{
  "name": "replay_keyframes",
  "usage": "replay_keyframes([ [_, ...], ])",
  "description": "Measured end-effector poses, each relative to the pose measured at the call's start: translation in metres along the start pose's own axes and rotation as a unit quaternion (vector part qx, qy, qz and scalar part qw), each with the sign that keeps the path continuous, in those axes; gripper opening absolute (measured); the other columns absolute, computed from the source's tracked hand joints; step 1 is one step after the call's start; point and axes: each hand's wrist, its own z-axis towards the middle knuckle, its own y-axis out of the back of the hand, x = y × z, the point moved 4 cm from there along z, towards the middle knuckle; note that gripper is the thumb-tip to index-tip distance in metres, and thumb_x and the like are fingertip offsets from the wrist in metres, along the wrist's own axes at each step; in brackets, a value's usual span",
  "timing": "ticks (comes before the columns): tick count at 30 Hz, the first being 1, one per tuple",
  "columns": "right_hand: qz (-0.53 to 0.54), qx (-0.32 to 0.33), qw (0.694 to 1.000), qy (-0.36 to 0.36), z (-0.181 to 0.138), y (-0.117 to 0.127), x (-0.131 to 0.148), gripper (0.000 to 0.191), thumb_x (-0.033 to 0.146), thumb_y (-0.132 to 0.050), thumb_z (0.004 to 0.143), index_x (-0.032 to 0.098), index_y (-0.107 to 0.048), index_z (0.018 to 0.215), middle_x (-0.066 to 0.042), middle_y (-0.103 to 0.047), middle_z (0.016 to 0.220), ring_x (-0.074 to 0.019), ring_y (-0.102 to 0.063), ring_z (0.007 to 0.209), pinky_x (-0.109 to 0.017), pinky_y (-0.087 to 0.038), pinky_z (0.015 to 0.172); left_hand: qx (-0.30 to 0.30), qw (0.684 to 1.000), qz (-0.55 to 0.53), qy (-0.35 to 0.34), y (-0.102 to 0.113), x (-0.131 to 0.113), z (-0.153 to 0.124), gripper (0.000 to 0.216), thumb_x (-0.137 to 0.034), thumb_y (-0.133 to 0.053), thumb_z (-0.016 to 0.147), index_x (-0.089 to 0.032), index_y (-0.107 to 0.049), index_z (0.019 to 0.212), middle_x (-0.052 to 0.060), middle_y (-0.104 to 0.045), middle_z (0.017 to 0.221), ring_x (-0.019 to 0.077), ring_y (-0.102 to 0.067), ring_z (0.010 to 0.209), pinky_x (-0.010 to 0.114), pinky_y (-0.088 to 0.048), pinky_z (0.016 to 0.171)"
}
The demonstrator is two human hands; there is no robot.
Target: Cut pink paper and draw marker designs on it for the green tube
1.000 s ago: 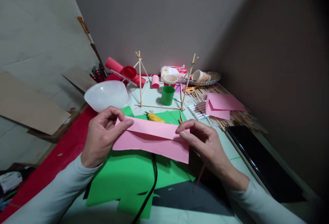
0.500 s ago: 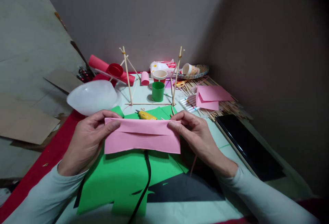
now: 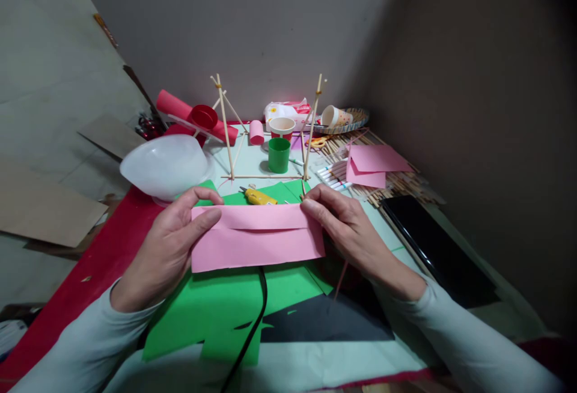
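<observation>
A pink sheet of paper, its top edge folded down into a strip, is held up between my two hands. My left hand pinches its upper left corner, thumb in front. At the upper right corner, my right hand grips the fold between thumb and fingers. Below and behind it lie sheets of green paper and a black sheet. Just past the pink paper's top edge rests a yellow glue gun; a black cord comes out from under the paper.
A frame of thin sticks stands behind, near a green paper cylinder. At left is a translucent white bowl. On the right lie a black phone-like slab, markers, loose sticks and folded pink paper.
Both hands and the pink paper have shifted slightly right in view. The paper's lower edge has flattened and tilts up toward the right. The background has shifted a little too.
</observation>
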Motion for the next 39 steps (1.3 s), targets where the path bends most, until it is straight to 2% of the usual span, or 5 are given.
replay_keyframes([
  [7,-0.148,0.093,0.974,0.142,-0.008,-0.008,0.027,0.026,0.042,-0.065,0.1,0.02,-0.075,0.108,-0.006,-0.079,0.099,-0.022,-0.067,0.088,-0.034,-0.043,0.085,0.028,0.974,0.188,-0.12,-0.007,-0.01,-0.01,0.039,-0.049,-0.075,0.083,-0.024,-0.073,0.113,0.002,-0.071,0.093,0.0146,-0.053,0.059,0.021,-0.04,0.048],
  [12,-0.064,0.162,0.981,0.088,-0.008,-0.01,0.023,0.027,0.036,-0.06,0.104,0.017,-0.077,0.097,-0.002,-0.078,0.09,-0.0126,-0.067,0.077,-0.023,-0.043,0.071,0.091,0.951,0.251,-0.158,-0.012,-0.014,-0.011,0.029,-0.045,-0.068,0.091,-0.023,-0.072,0.11,0.001,-0.073,0.103,0.0144,-0.056,0.067,0.021,-0.045,0.057],
  [26,0.179,0.231,0.951,-0.098,-0.003,-0.021,0.003,0.041,0.053,-0.071,0.091,0.015,-0.066,0.077,0.004,-0.05,0.067,-0.0082,-0.04,0.061,-0.022,-0.03,0.054,0.106,0.964,0.235,-0.059,0.002,-0.005,0.003,0.026,-0.056,-0.079,0.08,-0.035,-0.085,0.094,-0.002,-0.081,0.105,0.0217,-0.071,0.096,0.019,-0.054,0.073],
  [32,0.202,0.138,0.966,-0.08,0.004,-0.009,-0.001,0.034,0.044,-0.082,0.082,0.013,-0.069,0.076,0.001,-0.063,0.072,-0.0104,-0.052,0.068,-0.022,-0.038,0.06,0.122,0.983,0.128,0.048,0.01,0.008,0.009,0.033,-0.054,-0.083,0.075,-0.033,-0.084,0.101,0.001,-0.082,0.103,0.0225,-0.071,0.09,0.022,-0.056,0.068],
  [39,0.139,0.217,0.966,-0.01,-0.002,-0.011,0.009,0.017,0.028,-0.077,0.087,0.014,-0.073,0.078,0.003,-0.066,0.072,-0.0092,-0.054,0.068,-0.021,-0.04,0.063,0.25,0.883,0.396,-0.032,0.001,-0.007,0.005,0.036,-0.057,-0.071,0.082,-0.027,-0.084,0.097,0.003,-0.077,0.079,0.0218,-0.066,0.072,0.023,-0.049,0.057],
])
